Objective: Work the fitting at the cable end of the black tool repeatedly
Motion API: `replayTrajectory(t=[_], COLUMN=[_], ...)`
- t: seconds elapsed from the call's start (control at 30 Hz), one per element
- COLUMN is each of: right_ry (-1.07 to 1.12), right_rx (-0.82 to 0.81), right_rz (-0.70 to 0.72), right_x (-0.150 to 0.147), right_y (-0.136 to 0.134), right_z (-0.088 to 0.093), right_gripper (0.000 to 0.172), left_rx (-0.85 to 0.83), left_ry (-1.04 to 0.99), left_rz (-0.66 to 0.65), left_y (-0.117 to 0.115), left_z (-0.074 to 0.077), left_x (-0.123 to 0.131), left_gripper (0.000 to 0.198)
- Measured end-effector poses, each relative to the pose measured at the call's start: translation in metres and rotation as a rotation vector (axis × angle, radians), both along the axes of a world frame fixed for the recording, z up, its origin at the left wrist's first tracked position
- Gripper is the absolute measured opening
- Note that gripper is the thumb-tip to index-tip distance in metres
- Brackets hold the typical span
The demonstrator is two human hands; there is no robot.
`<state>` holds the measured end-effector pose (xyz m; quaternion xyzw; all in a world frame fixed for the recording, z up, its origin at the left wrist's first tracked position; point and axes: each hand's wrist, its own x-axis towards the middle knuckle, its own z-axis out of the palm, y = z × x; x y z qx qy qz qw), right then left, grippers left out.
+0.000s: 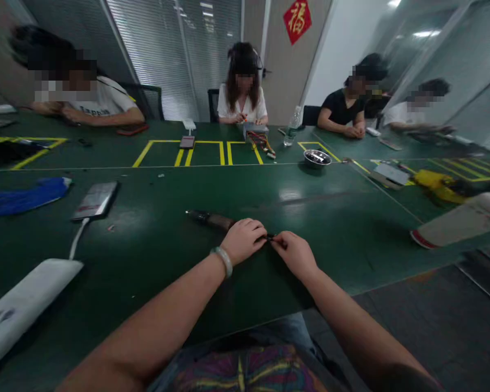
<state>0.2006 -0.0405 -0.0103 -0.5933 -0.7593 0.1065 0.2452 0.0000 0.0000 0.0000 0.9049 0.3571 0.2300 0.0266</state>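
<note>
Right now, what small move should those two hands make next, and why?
I'd perhaps have the right hand gently adjust the small dark piece at its fingers, because the left hand lies over the slender tool, apparently steadying it.

Near the far edge of the green table (167, 188) stands a clear plastic bottle (292, 130); a round, shiny metal bowl (317, 165) sits nearer the middle. Leftward lie a blue glove (26, 196) and a flat silver device (95, 201), joined by white cable (78, 238) to a long white block (30, 305).
</note>
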Motion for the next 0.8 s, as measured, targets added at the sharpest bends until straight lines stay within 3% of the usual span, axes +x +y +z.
replayTrajectory(t=[0.3,0.8], right_ry=[-0.052,-0.032], right_rx=[0.006,0.054], right_rz=[0.082,0.068], right_x=[-0.0055,-0.0092], right_y=[0.0065,0.0059], right_z=[0.0052,0.0070], right_gripper=[0.007,0.010], left_rx=[-0.028,-0.048], left_ry=[-0.010,-0.057], left_rz=[-0.018,-0.061], left_y=[0.0031,0.0060], left_z=[0.0015,-0.0010], left_x=[-0.0017,-0.0062], left_gripper=[0.012,0.013])
